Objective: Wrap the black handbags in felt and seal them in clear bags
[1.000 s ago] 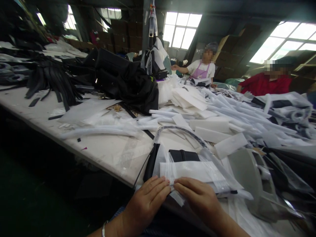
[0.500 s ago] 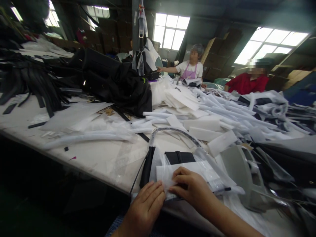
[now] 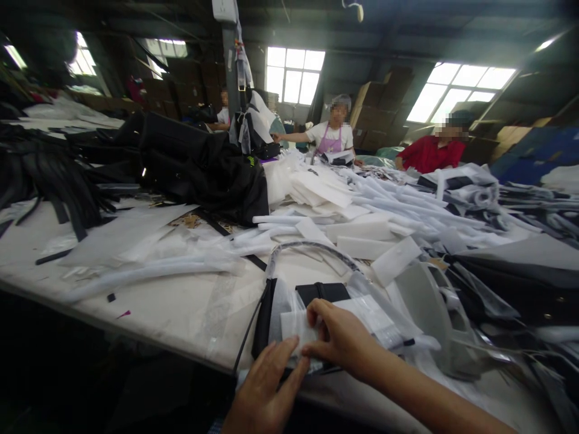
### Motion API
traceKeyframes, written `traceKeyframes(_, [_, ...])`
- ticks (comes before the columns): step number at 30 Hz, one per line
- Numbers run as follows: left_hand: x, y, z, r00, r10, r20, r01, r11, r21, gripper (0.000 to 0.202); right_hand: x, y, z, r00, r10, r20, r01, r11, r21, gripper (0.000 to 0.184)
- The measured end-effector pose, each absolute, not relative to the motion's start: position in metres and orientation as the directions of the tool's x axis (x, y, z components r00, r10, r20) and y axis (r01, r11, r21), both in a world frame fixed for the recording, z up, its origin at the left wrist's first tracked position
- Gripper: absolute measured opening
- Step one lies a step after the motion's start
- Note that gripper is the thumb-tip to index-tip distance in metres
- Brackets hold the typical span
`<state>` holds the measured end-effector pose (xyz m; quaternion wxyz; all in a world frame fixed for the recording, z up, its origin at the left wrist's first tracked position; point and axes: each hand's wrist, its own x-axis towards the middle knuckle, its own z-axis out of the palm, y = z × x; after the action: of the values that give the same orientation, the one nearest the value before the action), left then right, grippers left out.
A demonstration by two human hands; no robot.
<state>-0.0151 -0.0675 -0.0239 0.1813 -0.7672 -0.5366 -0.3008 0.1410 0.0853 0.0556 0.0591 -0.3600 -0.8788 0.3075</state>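
Note:
A black handbag (image 3: 322, 292) lies on the table edge in front of me, its arched handle (image 3: 312, 246) wrapped in clear film. White wrapping sheet (image 3: 289, 325) covers much of its front. My left hand (image 3: 266, 386) rests at the lower edge of the bag, fingers stretched out and slightly apart against the sheet. Just right of it, my right hand (image 3: 337, 337) has curled fingers and a thumb closed on the sheet over the bag's middle. The fingertips of the right hand are partly hidden.
A grey tape dispenser (image 3: 434, 319) stands right of the bag. White foam sheets and tubes (image 3: 398, 205) pile up beyond it. Black bags (image 3: 194, 163) and straps (image 3: 49, 175) lie left. Two co-workers, one in a purple apron (image 3: 330, 140), one in red (image 3: 429, 150), are across the table.
My view has shifted slightly, moving the scene left and down. My left hand's fingers have spread apart, and my right hand's index finger has risen higher over the bag.

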Motion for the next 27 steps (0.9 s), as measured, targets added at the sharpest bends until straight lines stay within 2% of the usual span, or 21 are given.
traceKeyframes(6, [-0.014,-0.065,-0.021,0.362,0.67,0.648,0.914,-0.393,-0.105,0.041,0.137,0.091,0.058,-0.753,0.645,-0.129,0.58,0.558,-0.593,0.037])
traceKeyframes(11, [-0.015,-0.066,-0.017,0.361,0.744,0.562,0.923,-0.37,-0.104,0.045,0.137,0.093,0.059,-0.773,0.624,-0.118,0.557,0.577,-0.598,0.03])
traceKeyframes(17, [-0.014,-0.068,-0.009,0.38,0.81,0.446,0.924,-0.351,-0.15,0.055,0.134,0.087,0.049,-0.748,0.663,-0.023,0.531,0.577,-0.621,0.024])
traceKeyframes(21, [-0.016,-0.067,-0.013,0.4,0.788,0.469,0.916,-0.353,-0.189,0.055,0.16,0.08,0.054,-0.702,0.709,0.069,0.506,0.565,-0.652,0.021])
traceKeyframes(23, [-0.018,-0.065,-0.015,0.408,0.767,0.496,0.913,-0.353,-0.205,0.052,0.196,0.083,0.062,-0.616,0.77,0.168,0.516,0.555,-0.652,0.023])
traceKeyframes(24, [-0.019,-0.065,-0.016,0.415,0.753,0.51,0.91,-0.357,-0.213,0.051,0.22,0.086,0.067,-0.518,0.827,0.216,0.559,0.519,-0.647,0.025])
traceKeyframes(25, [-0.021,-0.064,-0.017,0.424,0.739,0.524,0.905,-0.362,-0.222,0.049,0.247,0.091,0.073,-0.39,0.883,0.262,0.614,0.461,-0.641,0.028])
traceKeyframes(27, [-0.023,-0.062,-0.018,0.448,0.708,0.546,0.893,-0.38,-0.241,0.046,0.304,0.103,0.084,-0.044,0.962,0.271,0.743,0.213,-0.635,0.033])
